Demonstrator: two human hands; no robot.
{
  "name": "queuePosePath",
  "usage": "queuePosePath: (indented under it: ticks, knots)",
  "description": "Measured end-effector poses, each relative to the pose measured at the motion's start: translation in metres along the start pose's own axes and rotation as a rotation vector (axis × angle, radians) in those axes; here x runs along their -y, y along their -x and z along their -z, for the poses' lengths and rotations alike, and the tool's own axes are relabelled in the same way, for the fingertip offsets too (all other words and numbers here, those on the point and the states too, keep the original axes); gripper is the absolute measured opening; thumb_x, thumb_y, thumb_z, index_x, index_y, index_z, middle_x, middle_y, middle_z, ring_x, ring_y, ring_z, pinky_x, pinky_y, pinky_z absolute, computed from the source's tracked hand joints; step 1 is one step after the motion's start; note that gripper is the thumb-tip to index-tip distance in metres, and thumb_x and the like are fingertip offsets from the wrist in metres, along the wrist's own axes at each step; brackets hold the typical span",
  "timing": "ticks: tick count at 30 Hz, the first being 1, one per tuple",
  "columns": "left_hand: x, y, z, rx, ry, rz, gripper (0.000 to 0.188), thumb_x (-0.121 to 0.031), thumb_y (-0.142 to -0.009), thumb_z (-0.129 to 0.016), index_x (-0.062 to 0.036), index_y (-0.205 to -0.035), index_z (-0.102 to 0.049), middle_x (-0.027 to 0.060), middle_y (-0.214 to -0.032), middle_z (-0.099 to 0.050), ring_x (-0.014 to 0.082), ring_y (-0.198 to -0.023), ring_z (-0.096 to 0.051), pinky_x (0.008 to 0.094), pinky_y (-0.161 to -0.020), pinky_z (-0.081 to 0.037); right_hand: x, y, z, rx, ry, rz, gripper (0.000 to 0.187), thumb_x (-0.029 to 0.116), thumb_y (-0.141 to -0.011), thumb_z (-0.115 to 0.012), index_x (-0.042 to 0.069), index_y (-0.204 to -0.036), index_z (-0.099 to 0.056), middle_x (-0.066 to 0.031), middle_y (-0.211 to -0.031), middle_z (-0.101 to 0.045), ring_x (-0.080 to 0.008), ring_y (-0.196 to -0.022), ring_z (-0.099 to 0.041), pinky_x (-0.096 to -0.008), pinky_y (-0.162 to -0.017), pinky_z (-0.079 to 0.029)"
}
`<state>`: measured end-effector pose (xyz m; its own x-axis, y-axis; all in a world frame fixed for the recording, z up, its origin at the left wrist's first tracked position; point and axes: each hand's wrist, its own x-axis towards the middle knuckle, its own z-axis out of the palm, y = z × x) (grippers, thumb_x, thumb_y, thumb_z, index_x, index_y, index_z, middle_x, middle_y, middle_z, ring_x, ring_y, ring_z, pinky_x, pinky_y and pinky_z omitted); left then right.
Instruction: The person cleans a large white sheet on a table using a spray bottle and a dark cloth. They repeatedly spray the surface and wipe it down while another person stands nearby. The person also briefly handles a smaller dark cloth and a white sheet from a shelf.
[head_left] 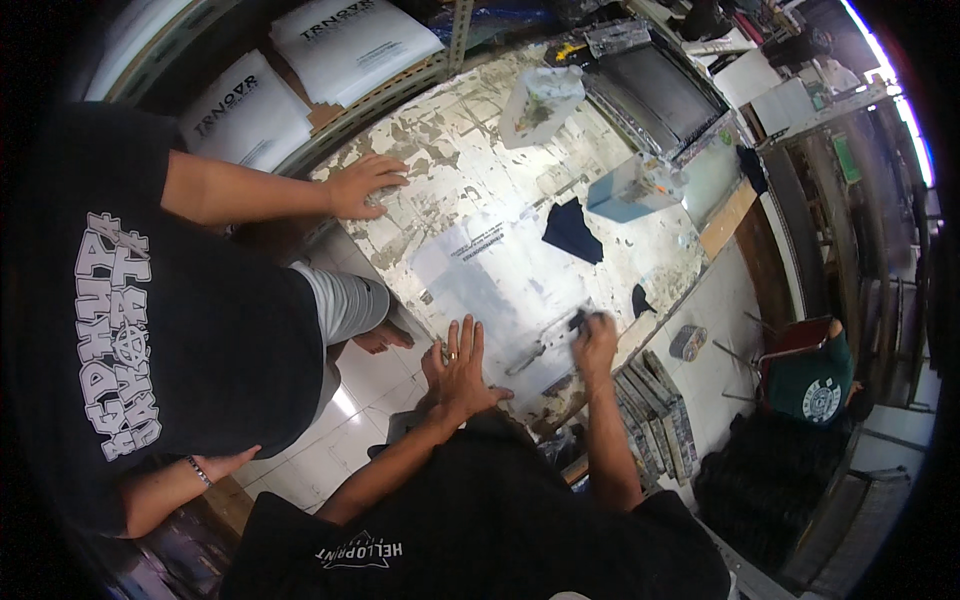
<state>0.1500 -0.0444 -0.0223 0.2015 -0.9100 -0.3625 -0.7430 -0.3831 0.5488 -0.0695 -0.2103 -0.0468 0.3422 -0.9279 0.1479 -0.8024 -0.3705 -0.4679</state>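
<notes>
A whitish printed plastic sheet or bag point(500, 290) lies flat on the worn, paint-flaked table point(425, 140), with dark smudges near its close edge. My left hand point(462, 372) rests at the sheet's near left corner, fingers stretched out and a ring on one of them. My right hand point(597, 345) is closed round a small dark wad of cloth point(578, 319), pressed down at the sheet's right side. Beyond it lies a dark navy cloth point(573, 232). A smaller black scrap point(641, 300) lies near the table's right edge.
A co-worker's hand point(366, 186) leans on the table's left edge. Two translucent containers point(540, 105) point(640, 190) and a dark framed screen point(655, 90) stand farther back. Stacked printed white bags point(355, 45) fill the shelf at upper left. A person in green point(815, 375) sits at right.
</notes>
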Motion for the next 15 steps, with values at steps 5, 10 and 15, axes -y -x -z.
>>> queuePosePath:
  ticks: [5, 10, 15]
  knots:
    - [-0.001, -0.006, 0.004, 0.000, -0.009, -0.014, 0.138, -0.062, -0.060, -0.087, -0.0003, -0.161, -0.015, 0.0185, -0.170, -0.008, 0.0364, -0.157, -0.003, 0.0602, -0.121, -0.008, 0.030, 0.031, -0.006, -0.009, -0.085, 0.207, 0.026, -0.005, -0.078, -0.061, -0.002, -0.101, -0.071, -0.0227, -0.093, -0.061, -0.0425, -0.087, -0.058, -0.0491, -0.077, -0.049]
    - [0.000, -0.005, 0.003, 0.007, -0.037, -0.003, 0.138, -0.062, -0.061, -0.086, -0.0009, -0.161, -0.014, 0.0187, -0.170, -0.008, 0.0372, -0.157, -0.004, 0.0599, -0.121, -0.009, -0.004, -0.018, 0.007, -0.057, 0.068, -0.062, 0.030, -0.005, -0.076, -0.061, -0.003, -0.105, -0.068, -0.0219, -0.098, -0.061, -0.0417, -0.093, -0.059, -0.0484, -0.082, -0.048]
    - [-0.002, -0.006, 0.003, -0.005, -0.022, -0.012, 0.138, -0.063, -0.061, -0.085, -0.0015, -0.161, -0.015, 0.0190, -0.170, -0.009, 0.0368, -0.157, -0.005, 0.0597, -0.121, -0.009, 0.012, 0.021, -0.006, -0.011, -0.032, 0.170, 0.027, -0.002, -0.077, -0.062, -0.001, -0.103, -0.069, -0.0225, -0.097, -0.061, -0.0421, -0.090, -0.059, -0.0494, -0.079, -0.050]
